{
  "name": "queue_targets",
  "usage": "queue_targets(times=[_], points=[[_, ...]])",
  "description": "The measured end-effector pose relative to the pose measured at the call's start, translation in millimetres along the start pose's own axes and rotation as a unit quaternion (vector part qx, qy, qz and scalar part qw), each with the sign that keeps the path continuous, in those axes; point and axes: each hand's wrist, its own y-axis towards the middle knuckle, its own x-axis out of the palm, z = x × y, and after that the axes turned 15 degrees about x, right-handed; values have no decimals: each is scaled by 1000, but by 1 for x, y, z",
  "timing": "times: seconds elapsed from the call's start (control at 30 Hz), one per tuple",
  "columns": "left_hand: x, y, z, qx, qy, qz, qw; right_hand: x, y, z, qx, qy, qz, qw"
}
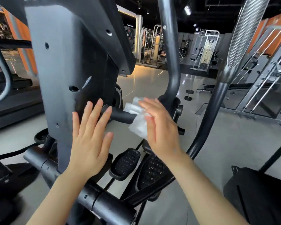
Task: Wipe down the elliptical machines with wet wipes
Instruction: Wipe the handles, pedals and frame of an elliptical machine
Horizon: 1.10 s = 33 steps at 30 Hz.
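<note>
**Head view: wipe on the short black bar of the elliptical**

Head view, looking down between two forearms at an elliptical (68, 65) in a gym. Its grey centre column fills the upper left. A short black bar (120, 115) sticks out sideways from the column's right edge.

Right hand (159, 125): fingers straight and close together, palm turned left. A crumpled white wet wipe (137, 120) sits between this palm and the bar, draped over the bar's right end, part above and part hanging below it. Whether the thumb pinches the wipe cannot be told.

Left hand (89, 140): fingers spread and straight, holding nothing, back toward the camera, in front of the column's lower right edge. Fingertips near the bar's left end; contact unclear.

Below the hands, two black studded pedals (125, 163) side by side. Grey floor (214, 135); a dumbbell (188, 94) lies on it to the right.
</note>
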Motion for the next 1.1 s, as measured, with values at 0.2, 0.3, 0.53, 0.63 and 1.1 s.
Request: queue_targets(times=[0.2, 0.3, 0.53, 0.63, 1.1], points=[[21, 19, 40, 86, -85, 1, 993, -135, 105, 25, -115, -312, 25, 943], [38, 19, 62, 94, -142, 7, 985, -184, 118, 66, -218, -524, -82, 820], [66, -8, 85, 50, -240, -29, 969, -156, 30, 126, -198, -514, -129, 825], [68, -33, 82, 30, -251, -42, 967, -125, -48, 155, -116, -467, -162, 861], [96, -67, 132, -43, -196, -166, 966, -126, -63, 196, -235, -436, -134, 858]])
